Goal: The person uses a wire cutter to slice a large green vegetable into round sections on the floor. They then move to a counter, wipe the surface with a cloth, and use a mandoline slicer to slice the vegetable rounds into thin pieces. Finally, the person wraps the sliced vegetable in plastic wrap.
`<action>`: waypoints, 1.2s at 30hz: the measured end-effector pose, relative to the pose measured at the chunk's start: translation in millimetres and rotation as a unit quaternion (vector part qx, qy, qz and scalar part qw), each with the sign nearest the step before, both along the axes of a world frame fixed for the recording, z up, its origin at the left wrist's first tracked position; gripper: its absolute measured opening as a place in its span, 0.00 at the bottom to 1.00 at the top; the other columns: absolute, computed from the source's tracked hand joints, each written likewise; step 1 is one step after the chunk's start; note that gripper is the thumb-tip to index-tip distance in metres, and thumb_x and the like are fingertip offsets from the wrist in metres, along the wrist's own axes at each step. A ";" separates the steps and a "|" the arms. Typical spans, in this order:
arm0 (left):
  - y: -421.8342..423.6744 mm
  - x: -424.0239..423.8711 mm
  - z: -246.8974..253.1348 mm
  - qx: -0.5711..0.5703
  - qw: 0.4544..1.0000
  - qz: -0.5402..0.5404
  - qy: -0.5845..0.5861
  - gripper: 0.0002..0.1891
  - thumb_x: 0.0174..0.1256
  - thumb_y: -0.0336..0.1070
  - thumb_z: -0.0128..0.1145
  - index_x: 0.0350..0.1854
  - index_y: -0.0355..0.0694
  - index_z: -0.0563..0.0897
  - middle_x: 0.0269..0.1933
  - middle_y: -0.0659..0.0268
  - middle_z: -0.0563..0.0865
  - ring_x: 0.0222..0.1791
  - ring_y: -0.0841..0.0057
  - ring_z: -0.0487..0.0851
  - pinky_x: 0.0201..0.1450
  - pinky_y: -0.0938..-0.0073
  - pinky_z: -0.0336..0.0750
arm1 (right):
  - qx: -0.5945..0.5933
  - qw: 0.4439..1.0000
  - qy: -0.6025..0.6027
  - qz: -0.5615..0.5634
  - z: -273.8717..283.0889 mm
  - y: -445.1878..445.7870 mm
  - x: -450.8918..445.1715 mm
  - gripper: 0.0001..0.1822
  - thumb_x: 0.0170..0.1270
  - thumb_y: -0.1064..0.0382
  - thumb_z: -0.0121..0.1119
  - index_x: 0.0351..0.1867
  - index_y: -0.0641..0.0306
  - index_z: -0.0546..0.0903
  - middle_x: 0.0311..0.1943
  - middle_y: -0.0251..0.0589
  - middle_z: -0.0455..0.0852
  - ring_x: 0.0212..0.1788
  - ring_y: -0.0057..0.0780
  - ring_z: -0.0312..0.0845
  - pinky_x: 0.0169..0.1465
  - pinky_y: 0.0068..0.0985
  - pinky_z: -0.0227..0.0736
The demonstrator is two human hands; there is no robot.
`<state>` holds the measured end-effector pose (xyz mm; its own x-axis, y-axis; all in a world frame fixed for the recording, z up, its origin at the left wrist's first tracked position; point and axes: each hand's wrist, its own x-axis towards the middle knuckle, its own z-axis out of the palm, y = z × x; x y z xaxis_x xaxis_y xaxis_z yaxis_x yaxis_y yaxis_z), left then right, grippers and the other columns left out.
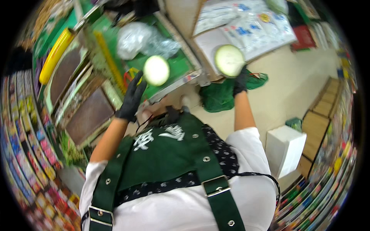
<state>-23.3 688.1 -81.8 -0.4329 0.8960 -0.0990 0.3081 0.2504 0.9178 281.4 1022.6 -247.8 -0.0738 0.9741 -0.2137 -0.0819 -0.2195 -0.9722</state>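
Observation:
My right hand (240, 80), in a black glove, grips the lower right edge of a round cut gourd piece (229, 60). Its pale flesh and green rim face up towards me. A second, smaller-looking cut gourd piece (156, 70) shows its pale face above a green-lined display table (176, 78). At that piece's left edge is my left hand (131, 99), also black-gloved, with fingers extended. Whether those fingers hold the piece or only lie beside it is unclear. The undersides of both pieces are hidden.
Clear plastic bags (141, 40) lie on the green table. A cardboard box (202, 52) with printed plastic packs (245, 29) stands ahead, green mesh (216, 96) below it. Left are wooden-framed crates (89, 115) and a yellow roll (56, 56); right, a white foam box (284, 151) and stocked shelves.

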 end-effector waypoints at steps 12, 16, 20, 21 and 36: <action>103.9 -44.9 -127.5 -0.074 0.756 0.381 -0.527 0.35 0.60 0.68 0.36 0.56 0.41 0.71 0.55 0.61 0.76 0.53 0.65 0.75 0.58 0.62 0.65 | -0.106 0.869 -0.054 0.480 97.8 -114.5 -151.9 0.25 0.67 0.50 0.41 0.62 0.58 0.64 0.56 0.42 0.70 0.56 0.29 0.66 0.60 0.29 0.58; 118.3 -44.7 -94.6 -0.114 0.755 0.321 -0.560 0.39 0.59 0.72 0.31 0.50 0.39 0.76 0.46 0.60 0.82 0.42 0.63 0.82 0.53 0.58 0.71 | -0.421 0.791 0.135 0.424 99.6 -129.9 -213.8 0.30 0.64 0.40 0.42 0.62 0.54 0.63 0.57 0.38 0.69 0.56 0.31 0.69 0.56 0.34 0.67; 111.6 -26.1 -31.5 -0.006 0.782 0.213 -0.586 0.34 0.63 0.66 0.33 0.51 0.38 0.75 0.47 0.56 0.81 0.43 0.63 0.81 0.52 0.58 0.72 | -0.323 0.824 0.209 0.416 16.1 -145.4 -202.4 0.32 0.65 0.37 0.36 0.61 0.58 0.63 0.54 0.41 0.71 0.52 0.31 0.72 0.52 0.31 0.70; 96.7 -26.8 -27.7 0.035 0.784 0.205 -0.585 0.33 0.64 0.64 0.34 0.52 0.38 0.74 0.48 0.56 0.81 0.44 0.63 0.81 0.52 0.59 0.72 | -0.224 0.848 0.167 0.450 54.2 -152.8 -193.7 0.32 0.66 0.38 0.35 0.63 0.57 0.58 0.57 0.41 0.68 0.55 0.32 0.70 0.55 0.32 0.67; -162.9 -238.3 149.2 0.293 0.861 0.350 -0.226 0.34 0.64 0.67 0.28 0.64 0.48 0.61 0.59 0.65 0.70 0.58 0.70 0.69 0.55 0.61 0.68 | 0.204 0.763 0.251 0.560 249.8 -335.2 -536.9 0.25 0.68 0.53 0.41 0.60 0.67 0.65 0.62 0.45 0.64 0.64 0.32 0.57 0.67 0.25 0.49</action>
<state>-261.6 525.2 67.4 -0.9227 0.3851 -0.0186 -0.1511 -0.3167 0.9364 -255.5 687.4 2.0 -0.8817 0.2174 0.4188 -0.4488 -0.1126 -0.8865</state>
